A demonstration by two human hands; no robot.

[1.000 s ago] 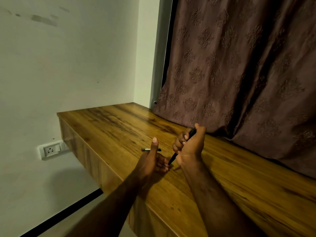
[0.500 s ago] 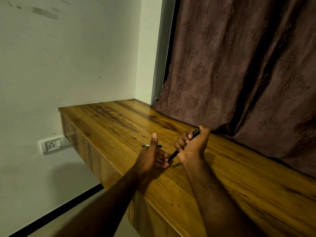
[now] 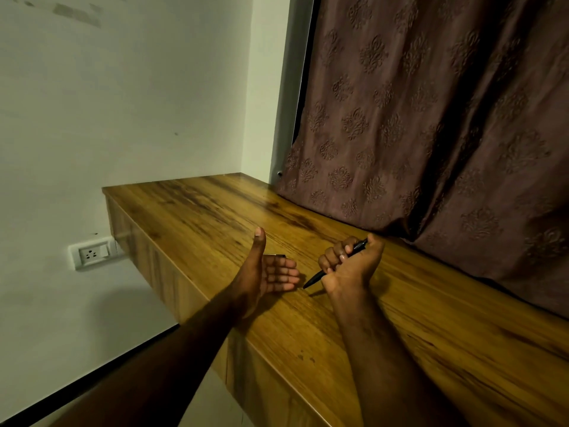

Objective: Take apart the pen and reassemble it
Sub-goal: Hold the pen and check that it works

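My right hand (image 3: 351,269) is closed around a black pen barrel (image 3: 314,278), held slanted with its tip pointing down-left just above the wooden table (image 3: 431,318). The barrel's upper end sticks out past my thumb. My left hand (image 3: 268,272) rests on the table a short way left of the pen tip, palm open, thumb raised, holding nothing. A thin pen part (image 3: 276,256) lies flat on the table just behind my left fingers, mostly hidden by them.
A brown patterned curtain (image 3: 431,118) hangs along the table's far right side, touching the tabletop. The table's left edge drops off to the floor. A white wall socket (image 3: 92,252) sits on the wall below table level.
My left hand has opened wider and moved left, away from the pen tip. My right hand keeps its hold on the barrel. The view has shifted slightly.
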